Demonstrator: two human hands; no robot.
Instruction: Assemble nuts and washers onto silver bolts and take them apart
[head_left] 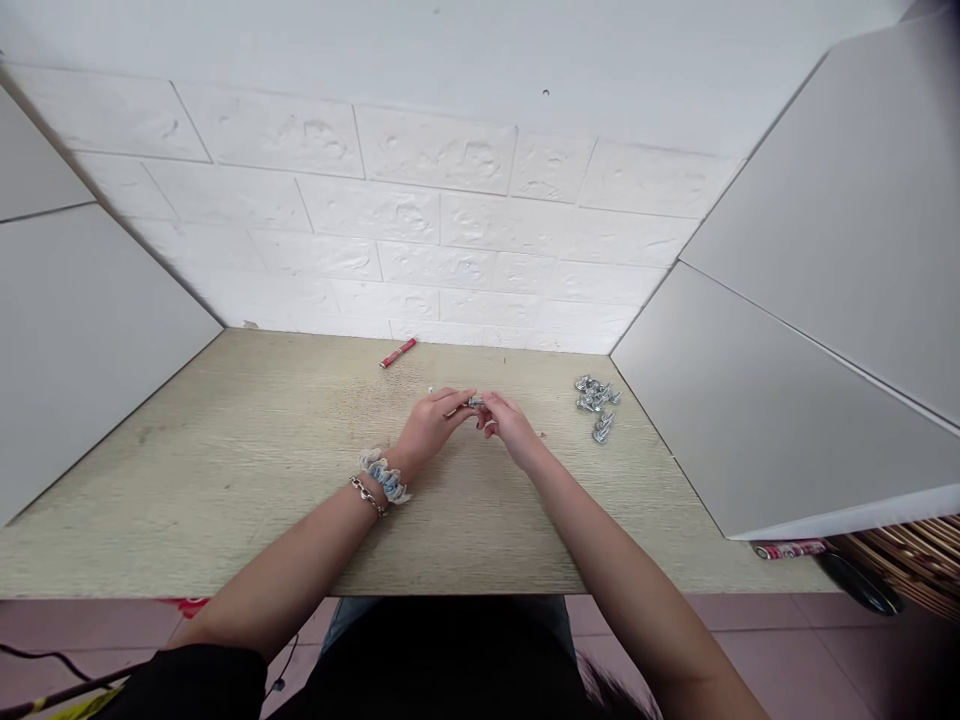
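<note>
- Surface (225, 480): pale wood-grain desk set in a white alcove w/ a brick-pattern back wall and plain grey side panels. Both forearms reach in from the near edge and meet approx. at the middle.
- Left hand (429, 425): comes in from the left, fingers curled and pointing right. A ruffled blue-white scrunchie (384, 475) and a chain bracelet (367, 494) sit on its wrist. Grip: fingertips pinched together on the left end of the small metal piece.
- Right hand (508, 418): comes in from the right, fingers pointing left, tips pressed to the same piece from the other side. Grip closed on it too, as far as can be told at this size.
- Pile of small metal parts (596, 402): shiny, loose, lying on the surface to the right of the hands, near the right panel. The right hand is the nearer one; the left hand would have to cross over.
- Red pen (398, 352): lies by the back wall, behind and slightly left of the hands, tilted, apart from everything else.
- Small metal piece (474, 402): held between the two hands just above the surface, long axis approx. left-right, running from one set of fingertips to the other. Too small to tell its exact shape.
</note>
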